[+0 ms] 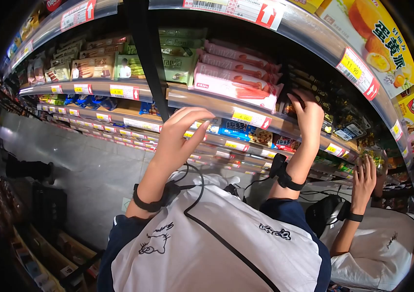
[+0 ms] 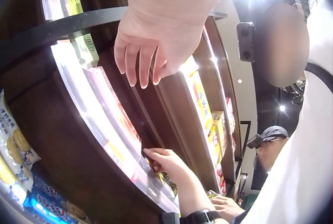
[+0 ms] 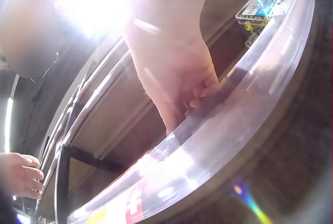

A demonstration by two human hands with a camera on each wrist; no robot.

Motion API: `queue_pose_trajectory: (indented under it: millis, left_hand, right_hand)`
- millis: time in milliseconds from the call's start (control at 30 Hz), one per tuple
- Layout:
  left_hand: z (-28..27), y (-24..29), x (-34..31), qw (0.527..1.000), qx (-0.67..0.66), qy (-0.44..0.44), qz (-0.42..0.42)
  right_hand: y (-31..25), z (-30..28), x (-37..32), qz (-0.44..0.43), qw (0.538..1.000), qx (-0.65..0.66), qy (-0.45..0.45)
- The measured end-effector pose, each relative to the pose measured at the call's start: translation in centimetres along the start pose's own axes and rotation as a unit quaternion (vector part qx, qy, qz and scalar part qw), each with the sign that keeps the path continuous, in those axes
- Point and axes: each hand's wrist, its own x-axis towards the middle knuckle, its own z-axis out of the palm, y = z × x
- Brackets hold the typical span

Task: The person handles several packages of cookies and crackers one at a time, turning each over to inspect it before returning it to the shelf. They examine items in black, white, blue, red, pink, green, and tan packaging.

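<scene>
My left hand (image 1: 180, 134) hangs in front of the shelf edge with loosely bent fingers and nothing in them; the left wrist view shows its fingers dangling (image 2: 140, 60). My right hand (image 1: 308, 117) reaches over the shelf's clear front lip (image 3: 208, 146), beside the right end of a stack of pink Franzzi biscuit packs (image 1: 236, 82). Its fingertips are among dark Franzzi packs (image 1: 321, 90), partly hidden by the lip in the right wrist view. I cannot tell whether those fingers grip a pack.
Green Franzzi packs (image 1: 178, 68) and brown ones (image 1: 92, 68) stand to the left. Clear plastic boxes (image 1: 350, 131) sit to the right. Another person's hand (image 1: 364, 177) is at the shelf there. A yellow pie box (image 1: 372, 44) stands above; blue biscuit packs (image 1: 234, 127) lie below.
</scene>
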Motion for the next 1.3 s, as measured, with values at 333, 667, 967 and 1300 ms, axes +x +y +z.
queue_pose_trajectory:
  millis: [333, 667, 967, 1300]
  left_hand:
    - [0.1, -0.6, 0.1, 1.0, 0.005, -0.018, -0.001]
    - [0.6, -2.3, -0.2, 0.998, 0.058, -0.018, -0.023]
    - [0.8, -2.8, -0.1, 0.998, 0.055, -0.034, -0.019]
    - [0.9, -2.8, 0.0, 0.997, 0.057, -0.043, -0.021]
  right_hand:
    - [-1.9, 0.3, 0.0, -0.013, 0.996, 0.04, 0.073]
    - [-1.0, 1.1, -0.6, -0.021, 0.981, -0.003, 0.193]
    - [2.7, 1.5, -0.8, -0.038, 0.989, -0.021, 0.143]
    - [2.0, 2.3, -0.8, -0.041, 0.986, -0.025, 0.162]
